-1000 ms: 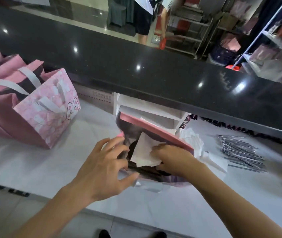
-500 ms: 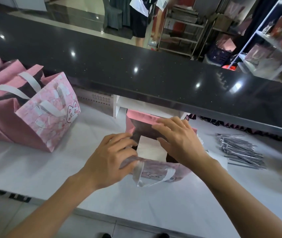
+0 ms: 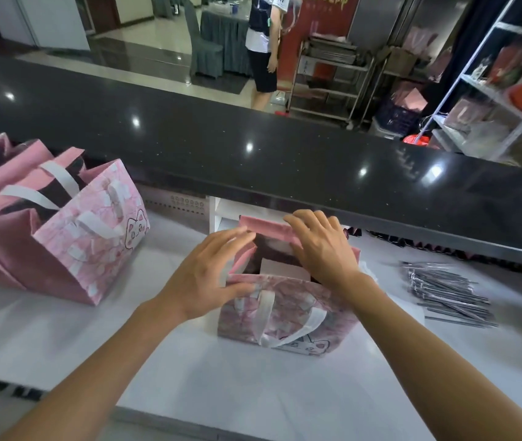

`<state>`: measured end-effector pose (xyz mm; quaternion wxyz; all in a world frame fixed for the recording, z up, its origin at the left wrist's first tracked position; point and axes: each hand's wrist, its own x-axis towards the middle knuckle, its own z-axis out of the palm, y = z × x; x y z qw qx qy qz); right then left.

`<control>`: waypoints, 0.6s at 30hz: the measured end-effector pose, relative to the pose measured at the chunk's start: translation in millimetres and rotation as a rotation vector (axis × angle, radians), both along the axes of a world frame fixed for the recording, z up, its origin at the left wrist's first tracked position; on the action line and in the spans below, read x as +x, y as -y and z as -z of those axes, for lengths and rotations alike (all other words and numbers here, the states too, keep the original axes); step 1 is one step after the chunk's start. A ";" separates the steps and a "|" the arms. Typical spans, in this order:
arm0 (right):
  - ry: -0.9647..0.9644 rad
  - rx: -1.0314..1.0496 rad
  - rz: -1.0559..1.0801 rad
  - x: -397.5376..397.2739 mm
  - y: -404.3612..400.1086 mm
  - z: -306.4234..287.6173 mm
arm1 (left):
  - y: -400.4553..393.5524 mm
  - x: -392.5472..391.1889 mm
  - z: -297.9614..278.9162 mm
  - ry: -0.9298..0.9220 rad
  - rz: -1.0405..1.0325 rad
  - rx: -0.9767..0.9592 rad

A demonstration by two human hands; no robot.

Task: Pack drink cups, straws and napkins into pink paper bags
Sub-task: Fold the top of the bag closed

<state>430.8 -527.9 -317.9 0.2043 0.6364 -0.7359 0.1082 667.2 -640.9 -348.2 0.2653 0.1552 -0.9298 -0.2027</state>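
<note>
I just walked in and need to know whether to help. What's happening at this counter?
A person is working at the mouth of an upright pink paper bag: the left hand touches its near rim, the right hand its far rim. Something white sits inside. More pink bags stand left; wrapped straws lie right.
</note>
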 end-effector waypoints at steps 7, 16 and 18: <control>0.152 -0.112 -0.077 -2.5 -13.0 -3.5 | 9.6 -10.8 -1.4 0.010 -0.019 0.018; 0.411 -0.061 -0.203 16.2 -35.4 -10.6 | 10.2 -22.0 -3.7 0.027 -0.028 0.222; 0.397 -0.066 -0.227 19.5 -39.1 -6.0 | 11.7 -22.2 -1.2 0.031 -0.012 0.279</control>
